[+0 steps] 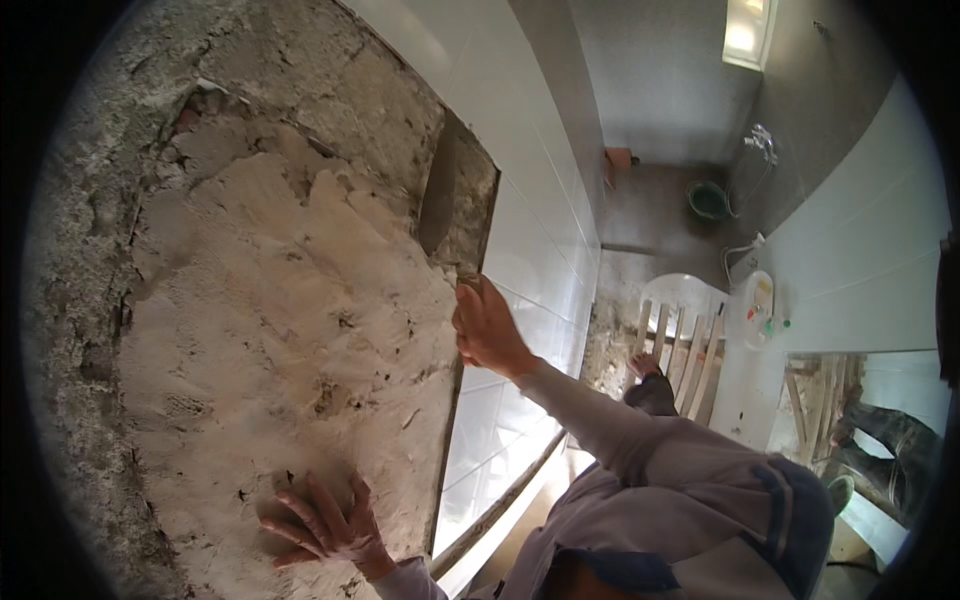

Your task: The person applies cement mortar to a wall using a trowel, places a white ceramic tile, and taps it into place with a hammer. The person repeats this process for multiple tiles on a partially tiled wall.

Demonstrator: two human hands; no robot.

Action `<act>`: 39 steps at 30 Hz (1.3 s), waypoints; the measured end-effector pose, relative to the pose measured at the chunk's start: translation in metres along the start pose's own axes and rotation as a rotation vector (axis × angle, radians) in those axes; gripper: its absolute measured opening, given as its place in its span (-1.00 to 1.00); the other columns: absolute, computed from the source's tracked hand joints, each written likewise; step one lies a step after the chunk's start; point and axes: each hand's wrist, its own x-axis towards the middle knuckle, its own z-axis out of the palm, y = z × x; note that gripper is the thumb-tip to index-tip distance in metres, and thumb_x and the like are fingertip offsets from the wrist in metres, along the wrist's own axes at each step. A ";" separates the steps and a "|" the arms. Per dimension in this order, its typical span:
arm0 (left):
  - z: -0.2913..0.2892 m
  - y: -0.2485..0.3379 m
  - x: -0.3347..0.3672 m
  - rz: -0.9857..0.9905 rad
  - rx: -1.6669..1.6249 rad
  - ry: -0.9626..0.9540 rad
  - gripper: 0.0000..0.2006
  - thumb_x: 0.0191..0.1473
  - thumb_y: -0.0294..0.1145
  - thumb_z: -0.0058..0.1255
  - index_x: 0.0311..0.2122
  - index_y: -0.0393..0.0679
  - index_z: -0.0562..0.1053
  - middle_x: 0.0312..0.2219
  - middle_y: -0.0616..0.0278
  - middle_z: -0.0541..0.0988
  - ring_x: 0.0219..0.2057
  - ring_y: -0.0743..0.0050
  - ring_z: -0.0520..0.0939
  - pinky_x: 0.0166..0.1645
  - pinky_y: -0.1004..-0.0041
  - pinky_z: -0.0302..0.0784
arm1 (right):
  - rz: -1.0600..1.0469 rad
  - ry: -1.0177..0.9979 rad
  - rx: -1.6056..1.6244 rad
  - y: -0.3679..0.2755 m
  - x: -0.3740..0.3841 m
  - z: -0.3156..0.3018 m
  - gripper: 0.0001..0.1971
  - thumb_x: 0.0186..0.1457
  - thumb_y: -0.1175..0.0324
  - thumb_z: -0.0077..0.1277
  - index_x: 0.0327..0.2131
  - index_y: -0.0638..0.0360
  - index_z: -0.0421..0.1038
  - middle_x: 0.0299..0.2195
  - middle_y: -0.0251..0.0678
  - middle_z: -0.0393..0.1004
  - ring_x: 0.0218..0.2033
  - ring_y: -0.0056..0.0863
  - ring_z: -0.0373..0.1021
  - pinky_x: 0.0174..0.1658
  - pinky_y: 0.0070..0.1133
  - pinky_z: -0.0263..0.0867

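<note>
My right hand (487, 328) grips the handle of a trowel (441, 196). Its grey blade lies against the rough wall at the edge of a patch of wet, pale mortar (290, 330). My left hand (325, 520) rests flat on the lower part of that mortar, fingers spread, holding nothing. Bare grey concrete (300, 70) surrounds the patch. White wall tiles (530, 240) begin right beside the trowel and my right hand.
A wooden slatted frame (685, 355) stands on the rubble-strewn floor below me. Beyond it are a white basin (758, 305) with small bottles, a green bucket (708, 200), a wall tap (760, 143) and a bright window (748, 30). A mirror (860, 420) hangs at the right.
</note>
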 end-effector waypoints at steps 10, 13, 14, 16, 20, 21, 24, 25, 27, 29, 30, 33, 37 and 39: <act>0.003 -0.002 0.000 0.019 -0.037 0.009 -0.48 -0.03 0.28 -0.05 -0.08 0.18 0.52 0.17 0.29 0.29 0.23 -0.19 0.14 0.24 -0.23 -0.60 | -0.108 0.057 0.041 0.031 0.011 0.011 -0.76 0.26 0.20 -0.27 -0.23 0.20 0.13 -0.65 -0.38 0.24 -0.78 -0.63 0.19 -0.75 -0.62 0.18; -0.003 -0.006 -0.004 0.018 0.003 -0.032 -0.47 -0.05 0.28 -0.03 -0.08 0.17 0.52 0.17 0.28 0.29 0.23 -0.18 0.14 0.24 -0.23 -0.60 | -0.198 -0.036 -0.031 -0.006 -0.007 0.001 -0.74 0.27 0.18 -0.28 -0.21 0.19 0.11 -0.64 -0.38 0.21 -0.75 -0.65 0.21 -0.74 -0.64 0.18; -0.001 -0.006 -0.007 0.015 0.006 -0.033 -0.47 -0.05 0.28 -0.03 -0.08 0.17 0.52 0.17 0.28 0.29 0.23 -0.18 0.14 0.24 -0.22 -0.60 | -0.297 -0.046 0.023 -0.016 -0.006 0.001 -0.76 0.27 0.20 -0.30 -0.20 0.19 0.11 -0.65 -0.39 0.21 -0.75 -0.66 0.22 -0.74 -0.66 0.18; 0.001 -0.007 -0.009 0.014 0.011 -0.021 -0.45 -0.04 0.30 -0.06 -0.07 0.17 0.52 0.16 0.29 0.30 0.23 -0.15 0.16 0.25 -0.20 -0.59 | -0.639 0.045 0.244 -0.030 -0.010 0.008 -0.77 0.27 0.20 -0.31 -0.21 0.17 0.11 -0.65 -0.41 0.21 -0.75 -0.65 0.23 -0.76 -0.67 0.16; 0.004 0.005 0.001 0.003 -0.027 0.017 -0.43 -0.04 0.33 -0.09 -0.06 0.17 0.52 0.16 0.29 0.32 0.22 -0.10 0.20 0.26 -0.17 -0.56 | -0.525 0.081 -0.148 0.028 0.021 -0.009 -0.73 0.25 0.17 -0.26 -0.21 0.20 0.11 -0.64 -0.34 0.25 -0.64 -0.58 0.32 -0.60 -0.62 0.19; 0.004 0.006 0.004 0.001 -0.039 0.017 -0.43 -0.04 0.33 -0.08 -0.06 0.17 0.52 0.16 0.29 0.31 0.22 -0.10 0.20 0.26 -0.17 -0.56 | -0.370 0.094 -0.409 0.044 0.031 -0.013 -0.72 0.25 0.16 -0.24 -0.21 0.21 0.11 -0.63 -0.32 0.26 -0.62 -0.57 0.34 -0.56 -0.60 0.19; 0.001 -0.005 -0.002 0.021 -0.016 0.014 -0.48 -0.07 0.25 0.01 -0.09 0.16 0.53 0.16 0.26 0.30 0.23 -0.20 0.14 0.26 -0.19 -0.60 | -0.405 0.048 -0.309 0.007 0.019 -0.016 -0.75 0.25 0.23 -0.23 -0.21 0.24 0.11 -0.63 -0.33 0.26 -0.60 -0.59 0.32 -0.52 -0.59 0.20; 0.001 -0.007 -0.006 0.028 -0.023 0.004 -0.47 -0.06 0.27 -0.01 -0.07 0.16 0.52 0.16 0.27 0.30 0.23 -0.17 0.15 0.26 -0.18 -0.58 | -0.439 0.027 -0.145 -0.008 0.008 -0.014 -0.75 0.26 0.22 -0.23 -0.25 0.24 0.13 -0.62 -0.34 0.25 -0.62 -0.62 0.29 -0.58 -0.62 0.18; 0.003 -0.006 -0.008 0.011 -0.001 0.006 -0.43 -0.05 0.32 -0.06 -0.04 0.16 0.51 0.17 0.29 0.30 0.23 -0.10 0.18 0.27 -0.16 -0.55 | -0.710 0.001 0.201 -0.023 -0.001 -0.003 -0.71 0.26 0.17 -0.22 -0.35 0.25 0.16 -0.61 -0.34 0.25 -0.68 -0.66 0.24 -0.71 -0.71 0.11; 0.003 -0.006 -0.008 0.017 0.012 -0.001 -0.42 -0.03 0.32 -0.08 -0.04 0.15 0.51 0.16 0.30 0.30 0.23 -0.10 0.18 0.27 -0.16 -0.55 | -0.868 0.013 0.410 -0.024 -0.003 0.002 -0.79 0.24 0.28 -0.18 -0.36 0.24 0.17 -0.60 -0.28 0.25 -0.67 -0.58 0.28 -0.68 -0.67 0.16; 0.005 0.003 0.001 0.008 -0.007 0.027 -0.42 -0.03 0.32 -0.10 -0.04 0.15 0.51 0.16 0.30 0.31 0.23 -0.10 0.18 0.27 -0.16 -0.55 | -1.001 0.115 -0.225 0.017 0.030 -0.028 -0.86 0.21 0.36 -0.17 -0.33 0.22 0.18 -0.59 -0.21 0.29 -0.65 -0.48 0.34 -0.64 -0.61 0.21; 0.003 0.001 0.001 0.013 0.003 0.019 -0.44 -0.02 0.31 -0.08 -0.05 0.14 0.52 0.16 0.30 0.30 0.23 -0.11 0.17 0.28 -0.14 -0.56 | -0.425 0.165 -0.384 0.027 0.032 -0.024 -0.87 0.20 0.36 -0.19 -0.29 0.22 0.19 -0.55 -0.17 0.33 -0.68 -0.50 0.32 -0.64 -0.58 0.21; 0.005 0.000 -0.002 0.014 -0.010 0.023 -0.44 -0.03 0.29 -0.07 -0.04 0.14 0.50 0.17 0.30 0.30 0.23 -0.14 0.17 0.27 -0.16 -0.57 | -0.635 0.048 0.049 -0.016 0.007 -0.019 -0.71 0.27 0.16 -0.32 -0.31 0.23 0.14 -0.58 -0.30 0.31 -0.74 -0.62 0.25 -0.72 -0.67 0.15; 0.005 -0.005 -0.009 0.029 -0.005 0.009 -0.43 -0.03 0.29 -0.07 -0.02 0.14 0.49 0.17 0.30 0.29 0.23 -0.15 0.16 0.27 -0.17 -0.57 | -0.824 0.061 0.299 -0.030 0.002 -0.009 -0.67 0.27 0.10 -0.33 -0.28 0.24 0.13 -0.60 -0.33 0.26 -0.75 -0.63 0.22 -0.71 -0.70 0.16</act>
